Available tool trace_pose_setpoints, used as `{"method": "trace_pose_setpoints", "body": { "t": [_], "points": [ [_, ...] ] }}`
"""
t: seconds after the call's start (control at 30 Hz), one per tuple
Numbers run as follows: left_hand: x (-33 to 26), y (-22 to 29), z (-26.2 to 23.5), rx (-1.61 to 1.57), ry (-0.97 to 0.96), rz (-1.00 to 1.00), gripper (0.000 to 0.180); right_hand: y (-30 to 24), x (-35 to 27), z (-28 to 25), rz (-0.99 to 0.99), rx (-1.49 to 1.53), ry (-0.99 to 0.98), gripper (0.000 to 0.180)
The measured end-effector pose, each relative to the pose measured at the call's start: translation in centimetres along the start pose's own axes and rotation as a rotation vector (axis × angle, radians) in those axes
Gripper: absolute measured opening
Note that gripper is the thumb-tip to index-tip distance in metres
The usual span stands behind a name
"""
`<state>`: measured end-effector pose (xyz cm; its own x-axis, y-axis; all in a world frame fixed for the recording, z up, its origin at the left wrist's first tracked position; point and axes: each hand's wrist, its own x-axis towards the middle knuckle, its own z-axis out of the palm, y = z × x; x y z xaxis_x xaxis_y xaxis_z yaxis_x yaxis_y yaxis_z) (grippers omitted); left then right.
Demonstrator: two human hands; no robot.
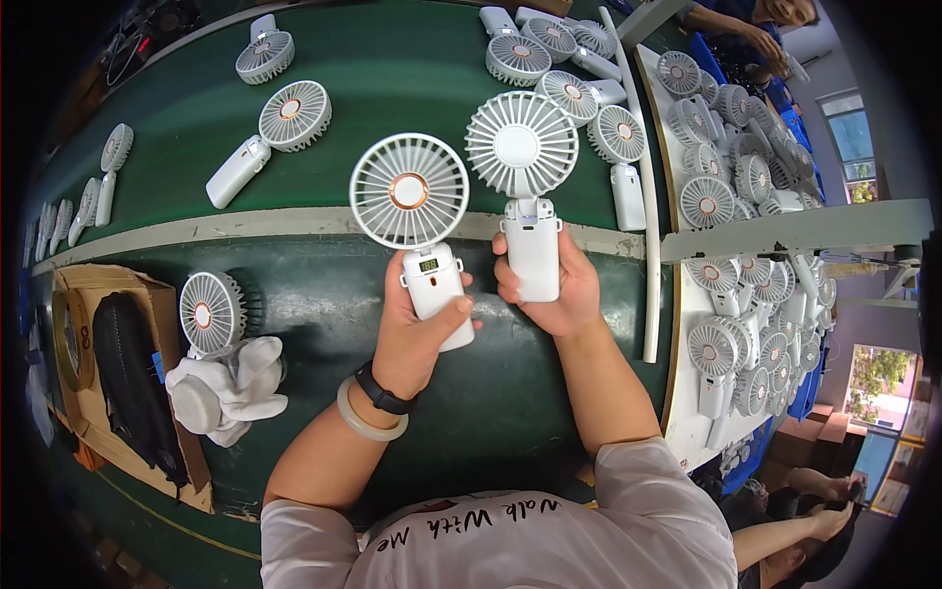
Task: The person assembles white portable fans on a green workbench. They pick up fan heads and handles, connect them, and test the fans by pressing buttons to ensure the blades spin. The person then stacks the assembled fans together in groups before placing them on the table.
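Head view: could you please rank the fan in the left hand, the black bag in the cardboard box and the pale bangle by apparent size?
1. Black bag.
2. Fan in the left hand; nearer the camera, so its ranking against the bag is unsure.
3. Pale bangle.

fan handle bases hidden inside both hands (417, 339), small handle display (429, 265) too tiny to tell

White gloves (231, 388) (crumpled), cardboard box (118, 294).

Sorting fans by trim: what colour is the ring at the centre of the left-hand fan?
Copper-orange ring, white centre; head view.
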<state>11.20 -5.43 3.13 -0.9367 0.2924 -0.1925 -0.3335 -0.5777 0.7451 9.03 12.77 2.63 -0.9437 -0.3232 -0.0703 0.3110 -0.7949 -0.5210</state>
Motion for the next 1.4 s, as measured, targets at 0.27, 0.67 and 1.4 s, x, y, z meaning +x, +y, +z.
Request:
{"method": "trace_pose_setpoints", "body": {
  "t": [0.27,0.67,1.4],
  "points": [
    [-0.2,-0.1,-0.5,0.143,-0.084,-0.147,0.05,0.1,-0.5,1.5,-0.087,-0.489,0.288,0.043],
    [-0.1,-0.9,-0.6,0.215,-0.067,-0.047,0.033,0.3,-0.2,1.1,-0.185,-0.591,0.321,0.032],
    [-0.1,-1.3,-0.9,0.188,-0.043,-0.06,0.046,0.0,-0.2,0.7,-0.146,-0.576,0.31,0.03]
  ]
}}
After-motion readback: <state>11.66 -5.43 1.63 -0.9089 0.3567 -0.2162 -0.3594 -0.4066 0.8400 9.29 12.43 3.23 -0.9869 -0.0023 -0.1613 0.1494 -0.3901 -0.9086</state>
